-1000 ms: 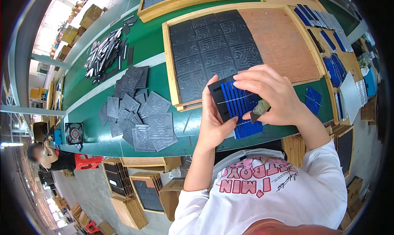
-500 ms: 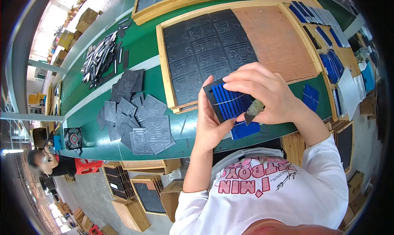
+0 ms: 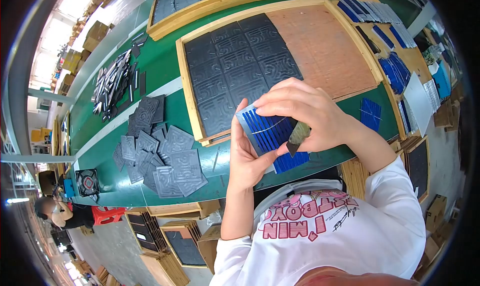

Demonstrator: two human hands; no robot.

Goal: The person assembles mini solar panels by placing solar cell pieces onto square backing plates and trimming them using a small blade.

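My left hand (image 3: 245, 161) is closed on the edge of a square grey tile (image 3: 246, 117) whose face carries a row of blue strips (image 3: 265, 131) with a pale line across them. Over the tile's top edge and strips curl the fingers of my right hand (image 3: 305, 108). That hand also grips a small tool with a wrapped, greenish handle (image 3: 300, 132) and a dark angular blade (image 3: 293, 148), close to the tile's right side. Just below the tile shows another blue striped piece (image 3: 291, 162), partly hidden by my hands.
A wooden frame (image 3: 190, 86) with black patterned tiles (image 3: 240, 61) lies ahead. Loose grey tiles (image 3: 172, 168) and dark strips (image 3: 112, 83) are heaped to the left. Blue strip bundles (image 3: 395, 72) are on the right, and a blue striped square (image 3: 370, 114) is nearer.
My view has shifted slightly, so the table appears further left. The tile is tilted a little and its grey edge looks lighter. Both hands keep their hold.
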